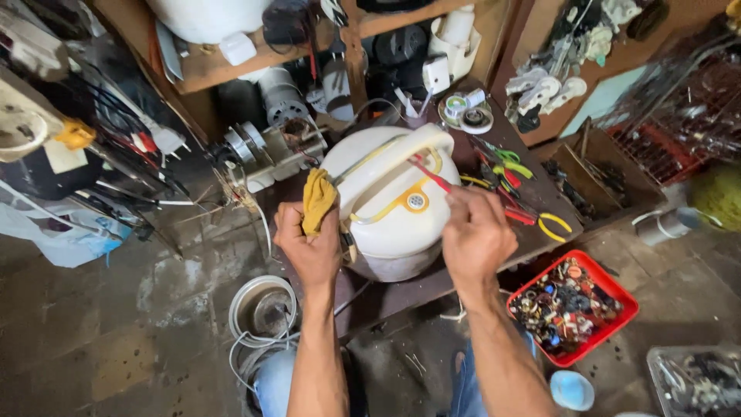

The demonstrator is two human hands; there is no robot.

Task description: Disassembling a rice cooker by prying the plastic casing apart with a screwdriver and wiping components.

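Note:
A cream rice cooker (386, 220) with yellow trim and a carrying handle stands on a small dark wooden workbench (532, 232). My left hand (309, 243) is closed on a yellow cloth (318, 201) and rests against the cooker's left side. My right hand (475, 232) grips a red-handled screwdriver (429, 175), whose tip points at the cooker's lid near the handle hinge.
Pliers with yellow and green handles (513, 174) lie on the bench to the right. A red tray of small parts (571, 309) sits on the floor at right, a metal inner pot with a white cord (262, 309) at left. Shelves of motors and parts stand behind.

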